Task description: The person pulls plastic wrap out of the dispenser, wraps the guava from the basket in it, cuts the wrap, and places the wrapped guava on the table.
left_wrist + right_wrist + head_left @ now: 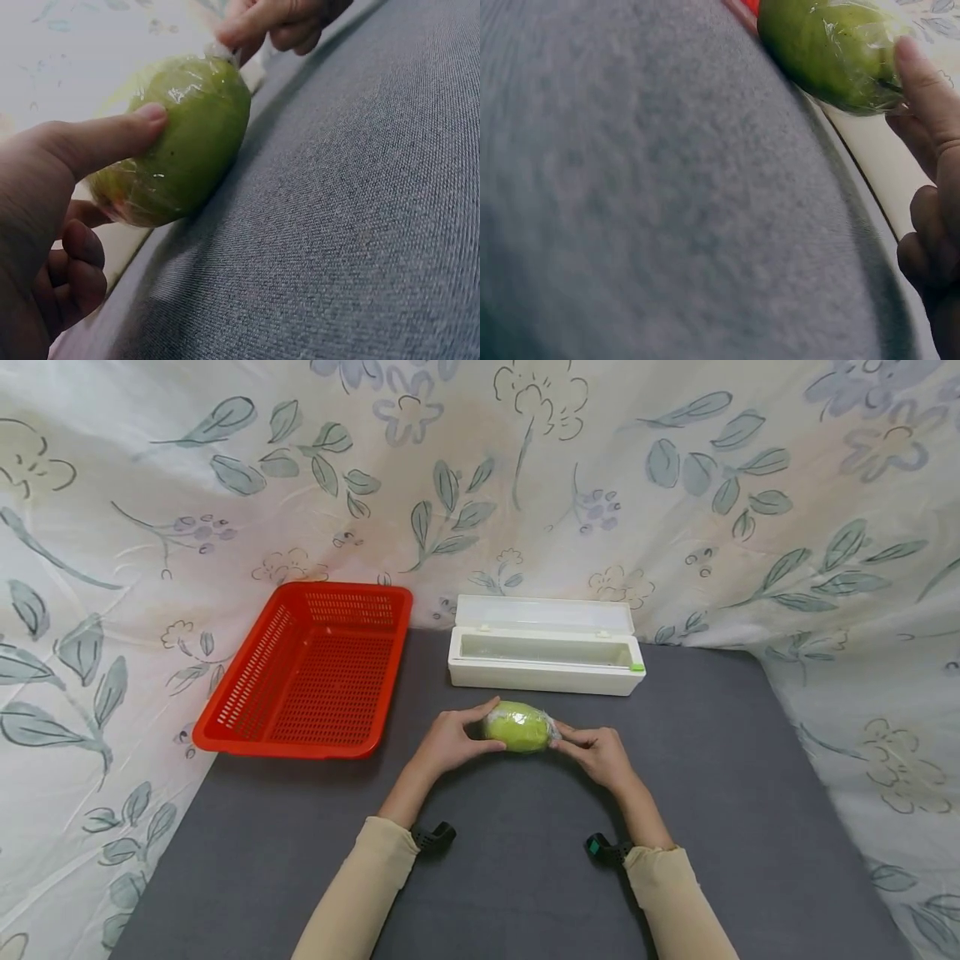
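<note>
A green mango [517, 727] wrapped in shiny clear plastic film is held between both hands above the grey cloth. My left hand [447, 743] grips its left end, with the thumb on the near side and the index finger on the far side. At the other end, my right hand [596, 752] pinches the gathered film between thumb and fingers. In the left wrist view, the thumb presses the wrapped mango [187, 139] and the lower fingers curl beneath. The right wrist view shows the right thumb against the film by the dark stem end of the mango [832, 56].
Just beyond the hands stands a long white cling film box [536, 678], its lid raised and a green piece at its right end. A red plastic basket [285, 747] sits to the left. Floral fabric [675, 527] hangs behind the grey-covered table [510, 877].
</note>
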`<action>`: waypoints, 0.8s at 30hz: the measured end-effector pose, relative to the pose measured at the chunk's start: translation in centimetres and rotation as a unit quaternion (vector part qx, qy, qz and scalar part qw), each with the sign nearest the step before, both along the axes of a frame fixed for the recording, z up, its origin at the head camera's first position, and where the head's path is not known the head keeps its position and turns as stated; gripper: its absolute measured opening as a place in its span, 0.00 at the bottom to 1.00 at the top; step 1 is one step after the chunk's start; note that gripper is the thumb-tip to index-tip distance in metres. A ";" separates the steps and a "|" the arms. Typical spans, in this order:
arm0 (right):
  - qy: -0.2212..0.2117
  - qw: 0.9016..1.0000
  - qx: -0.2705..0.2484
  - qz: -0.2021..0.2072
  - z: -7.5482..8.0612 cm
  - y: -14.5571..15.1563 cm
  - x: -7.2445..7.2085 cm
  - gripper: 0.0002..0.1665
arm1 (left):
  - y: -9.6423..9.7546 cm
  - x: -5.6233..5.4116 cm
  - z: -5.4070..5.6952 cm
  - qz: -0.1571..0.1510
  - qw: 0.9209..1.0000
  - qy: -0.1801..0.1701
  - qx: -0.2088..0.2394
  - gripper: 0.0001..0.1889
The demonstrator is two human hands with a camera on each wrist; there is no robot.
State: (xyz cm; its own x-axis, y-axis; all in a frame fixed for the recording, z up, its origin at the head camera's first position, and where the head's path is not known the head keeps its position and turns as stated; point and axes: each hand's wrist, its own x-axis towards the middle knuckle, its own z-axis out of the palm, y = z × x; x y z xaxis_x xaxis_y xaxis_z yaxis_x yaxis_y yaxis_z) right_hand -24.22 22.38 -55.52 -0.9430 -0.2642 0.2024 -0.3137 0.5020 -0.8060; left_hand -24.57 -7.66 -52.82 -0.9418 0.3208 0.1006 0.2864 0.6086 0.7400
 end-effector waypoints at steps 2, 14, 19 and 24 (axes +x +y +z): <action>-0.013 0.999 -0.022 -0.022 -0.1 -0.3 0.0 0.13 | 0.1 0.0 0.1 0.000 1.000 0.000 -0.001 0.43; 0.041 0.996 -0.061 -0.045 0.0 -1.1 0.6 0.21 | 0.2 -0.4 0.4 0.004 1.000 -0.003 -0.007 0.43; 0.039 0.995 -0.081 -0.046 0.1 -1.3 0.3 0.15 | 0.3 -0.5 0.5 0.005 1.000 0.000 -0.003 0.42; 0.101 0.991 -0.060 -0.058 0.1 -1.7 0.4 0.14 | 0.6 -0.2 0.5 0.009 1.000 0.005 -0.007 0.42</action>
